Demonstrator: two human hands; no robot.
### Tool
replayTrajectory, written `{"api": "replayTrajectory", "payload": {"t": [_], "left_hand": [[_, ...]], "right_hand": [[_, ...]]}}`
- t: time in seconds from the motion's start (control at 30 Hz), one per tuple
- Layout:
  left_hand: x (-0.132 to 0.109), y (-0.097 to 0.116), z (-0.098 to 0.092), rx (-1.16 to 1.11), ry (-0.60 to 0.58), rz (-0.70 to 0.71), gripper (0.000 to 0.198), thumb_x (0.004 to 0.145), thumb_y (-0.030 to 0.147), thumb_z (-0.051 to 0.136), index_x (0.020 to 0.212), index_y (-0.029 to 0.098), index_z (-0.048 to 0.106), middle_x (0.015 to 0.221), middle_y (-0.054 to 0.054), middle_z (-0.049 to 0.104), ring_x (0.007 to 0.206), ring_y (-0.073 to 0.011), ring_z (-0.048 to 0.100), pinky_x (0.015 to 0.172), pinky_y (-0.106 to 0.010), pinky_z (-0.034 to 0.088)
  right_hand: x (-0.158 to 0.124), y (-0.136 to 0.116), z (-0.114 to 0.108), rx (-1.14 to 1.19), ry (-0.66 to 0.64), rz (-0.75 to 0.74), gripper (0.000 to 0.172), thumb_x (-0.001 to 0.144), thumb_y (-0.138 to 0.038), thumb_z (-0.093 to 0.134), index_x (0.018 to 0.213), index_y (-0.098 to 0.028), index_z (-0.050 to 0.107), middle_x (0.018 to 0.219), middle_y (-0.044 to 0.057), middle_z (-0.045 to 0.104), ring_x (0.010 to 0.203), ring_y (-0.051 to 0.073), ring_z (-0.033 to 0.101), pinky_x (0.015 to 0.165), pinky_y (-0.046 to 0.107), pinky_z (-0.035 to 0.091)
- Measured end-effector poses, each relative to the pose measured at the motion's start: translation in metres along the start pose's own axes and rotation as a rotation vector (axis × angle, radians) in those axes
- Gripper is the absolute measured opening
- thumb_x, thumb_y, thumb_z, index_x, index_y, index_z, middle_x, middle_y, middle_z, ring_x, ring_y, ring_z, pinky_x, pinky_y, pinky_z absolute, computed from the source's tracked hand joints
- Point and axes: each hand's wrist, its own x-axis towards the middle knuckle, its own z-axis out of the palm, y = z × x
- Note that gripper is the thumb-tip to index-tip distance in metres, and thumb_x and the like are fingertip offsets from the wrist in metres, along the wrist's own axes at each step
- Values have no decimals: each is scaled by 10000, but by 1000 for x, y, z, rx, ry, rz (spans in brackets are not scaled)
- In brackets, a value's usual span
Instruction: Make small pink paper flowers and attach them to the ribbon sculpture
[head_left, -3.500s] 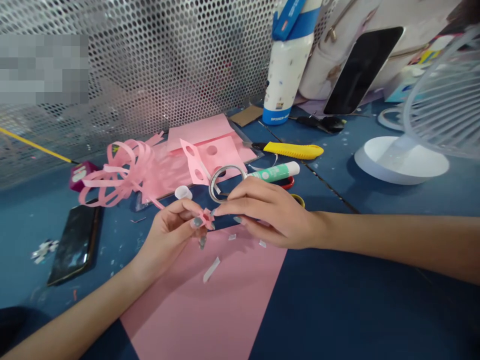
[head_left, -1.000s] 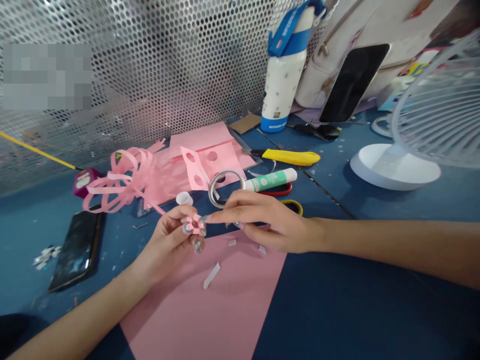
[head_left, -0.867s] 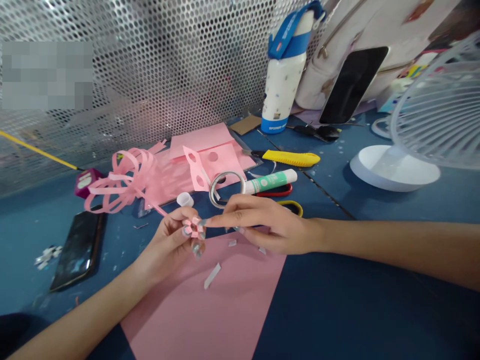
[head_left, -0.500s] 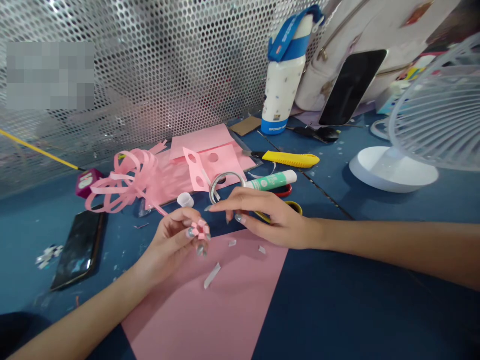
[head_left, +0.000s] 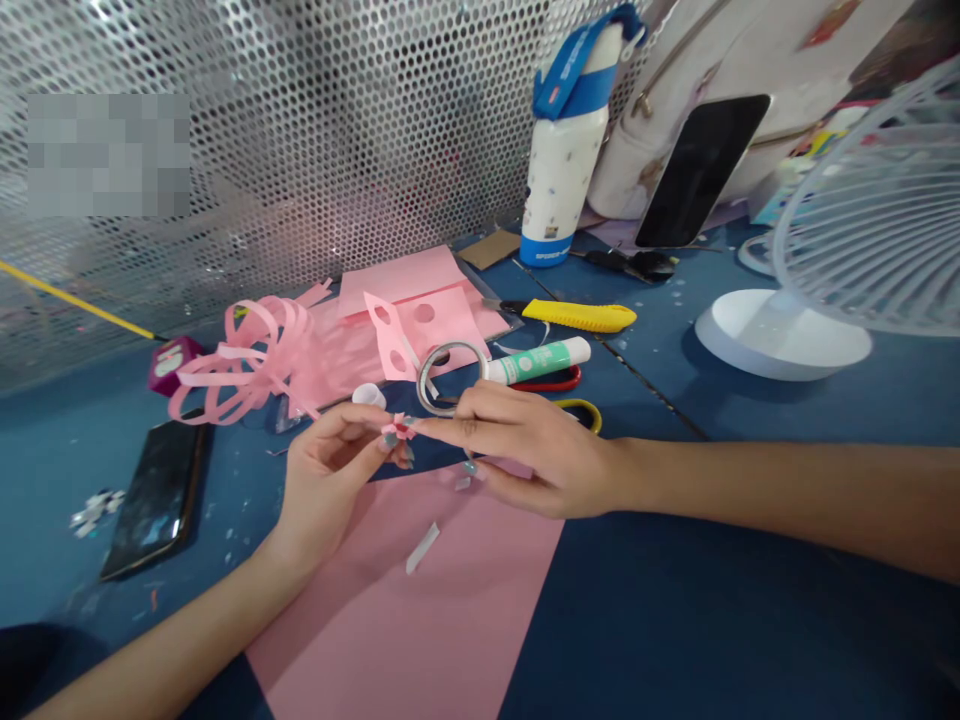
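Note:
Between the thumb and fingers of my left hand (head_left: 330, 470) is a small pink paper flower (head_left: 400, 427), its little flaps spread around a darker middle. The stretched index finger of my right hand (head_left: 540, 450) reaches the flower's right side and seems to touch it. My right thumb is held apart below, and nothing sits in that hand. Under both hands lies a pink paper sheet (head_left: 427, 620) with small white scraps (head_left: 422, 548) on it. Just beyond my right hand are a roll of tape (head_left: 425, 385) and a green-and-white glue stick (head_left: 540, 362).
Curled pink paper strips (head_left: 247, 360) and pink paper with punched holes (head_left: 450, 325) lie further back. A yellow cutter (head_left: 581, 316), yellow-handled scissors (head_left: 592, 412), bottle (head_left: 562, 190), white fan (head_left: 784, 335) and phone (head_left: 157, 495) surround the work area. A white cap (head_left: 369, 396) stands near my left fingers.
My left hand has raised the paper flower slightly and tilted it. My right hand has come lower and its index fingertip has met the flower. The view has shifted a little.

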Motion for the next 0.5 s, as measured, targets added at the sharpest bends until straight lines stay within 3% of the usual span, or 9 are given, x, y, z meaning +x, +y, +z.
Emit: {"api": "replayTrajectory", "payload": {"t": [0.5], "left_hand": [[-1, 0, -1, 22, 10, 16, 129, 811, 237, 855, 903, 202, 772, 771, -12, 761, 667, -126, 702, 675, -230, 617]], "right_hand": [[1, 1, 2, -101, -31, -26, 434, 1030, -187, 413, 1442, -114, 530, 984, 74, 599, 863, 182, 516, 783, 332, 515]]}}
